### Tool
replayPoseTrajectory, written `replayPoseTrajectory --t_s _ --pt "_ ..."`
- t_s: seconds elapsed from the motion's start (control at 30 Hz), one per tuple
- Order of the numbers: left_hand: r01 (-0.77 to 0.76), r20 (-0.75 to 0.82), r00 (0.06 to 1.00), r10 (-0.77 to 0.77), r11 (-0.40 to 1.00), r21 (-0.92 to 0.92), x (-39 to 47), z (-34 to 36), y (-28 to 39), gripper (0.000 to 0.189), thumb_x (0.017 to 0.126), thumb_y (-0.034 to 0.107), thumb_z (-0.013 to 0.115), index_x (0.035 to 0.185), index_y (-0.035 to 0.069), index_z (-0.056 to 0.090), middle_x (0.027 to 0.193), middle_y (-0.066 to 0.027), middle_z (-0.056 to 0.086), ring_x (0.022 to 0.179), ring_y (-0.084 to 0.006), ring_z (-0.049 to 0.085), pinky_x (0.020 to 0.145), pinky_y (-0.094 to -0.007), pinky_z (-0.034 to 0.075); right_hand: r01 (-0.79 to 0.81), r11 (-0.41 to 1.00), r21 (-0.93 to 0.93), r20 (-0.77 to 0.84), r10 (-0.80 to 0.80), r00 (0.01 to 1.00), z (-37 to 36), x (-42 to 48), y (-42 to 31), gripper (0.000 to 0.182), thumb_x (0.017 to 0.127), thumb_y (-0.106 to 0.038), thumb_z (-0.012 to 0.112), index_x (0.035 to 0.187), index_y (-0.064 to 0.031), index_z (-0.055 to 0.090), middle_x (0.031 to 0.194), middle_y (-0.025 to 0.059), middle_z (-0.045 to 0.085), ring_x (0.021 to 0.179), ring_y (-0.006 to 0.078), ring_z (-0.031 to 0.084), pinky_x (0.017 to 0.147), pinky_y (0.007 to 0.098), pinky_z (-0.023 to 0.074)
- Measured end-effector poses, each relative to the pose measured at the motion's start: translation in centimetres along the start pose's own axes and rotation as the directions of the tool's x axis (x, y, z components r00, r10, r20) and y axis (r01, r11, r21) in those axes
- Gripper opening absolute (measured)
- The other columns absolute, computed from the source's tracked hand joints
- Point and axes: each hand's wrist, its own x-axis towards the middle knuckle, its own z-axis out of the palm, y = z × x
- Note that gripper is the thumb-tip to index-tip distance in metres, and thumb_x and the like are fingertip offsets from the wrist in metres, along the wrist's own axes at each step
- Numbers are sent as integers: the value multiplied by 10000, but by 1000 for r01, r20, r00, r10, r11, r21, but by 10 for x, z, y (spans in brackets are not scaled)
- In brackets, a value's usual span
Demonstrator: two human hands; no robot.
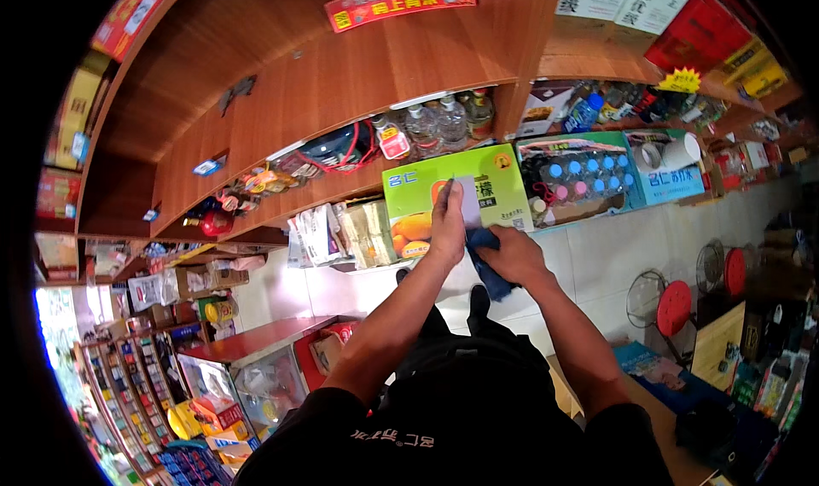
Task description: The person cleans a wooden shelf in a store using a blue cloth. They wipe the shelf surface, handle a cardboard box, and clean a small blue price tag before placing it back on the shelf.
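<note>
My left hand [450,220] is in front of a green carton [422,198] printed with yellow fruit. It grips a flat, pale grey object [471,201] whose kind I cannot tell; the fingers behind it are hidden. My right hand [515,255] is close by on the right, closed on a dark blue cloth [492,278]. The cloth hangs down below the fingers, and its upper end meets the lower edge of the pale object. Behind both hands, the carton lies across the front of the low shelf.
A wooden shelf unit [409,57] spans the far side, with glass bottles [438,124] on a lower board. Right of the carton stands an open box of capped bottles [585,175]. A glass display case [265,377] is at left; a red stool [674,308] stands right.
</note>
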Motion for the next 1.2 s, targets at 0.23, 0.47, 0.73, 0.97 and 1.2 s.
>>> replayPoseTrajectory --t_s 0.23,0.47,0.73,0.97,1.2 --pt "394 77 915 -395 919 27 102 19 -34 673 964 640 579 1354 91 579 1245 -58 667 1141 -218 629 957 -426 521 -18 745 667 -213 213 954 14 -111 154 403 993 -221 671 1331 -13 602 1088 82 704 984 130 617 907 310 517" --pt "26 -17 1000 -20 725 688 196 0 -109 819 924 703 573 1288 -28 628 1243 -244 678 1109 -367 669 932 -453 520 45 481 875 -335 537 774 42 -203 205 433 1061 -251 572 1432 -33 522 1281 59 614 1117 152 572 1004 318 461" --pt "166 -246 954 172 380 910 167 24 -90 1042 809 886 472 1334 -10 565 1251 -303 620 1184 -445 598 1015 -541 462 -35 458 888 -324 678 660 61 -188 176 504 1084 -424 493 1381 -19 538 1263 114 629 1139 196 570 1009 345 448" --pt "-435 268 887 377 483 760 41 -47 26 609 923 430 720 1342 21 553 1247 -253 583 1204 -426 549 1039 -491 434 109 428 897 -323 468 822 59 -126 119 432 1039 -419 596 1235 -37 646 1073 64 698 909 177 653 797 330 554" --pt "-403 112 402 909 65 913 25 -219 251 725 841 267 823 1401 -22 465 1319 -207 544 1221 -372 519 1032 -450 419 128 342 931 -220 246 944 36 -47 -5 473 1001 -382 657 1297 -15 622 1142 81 700 988 199 677 848 345 565"
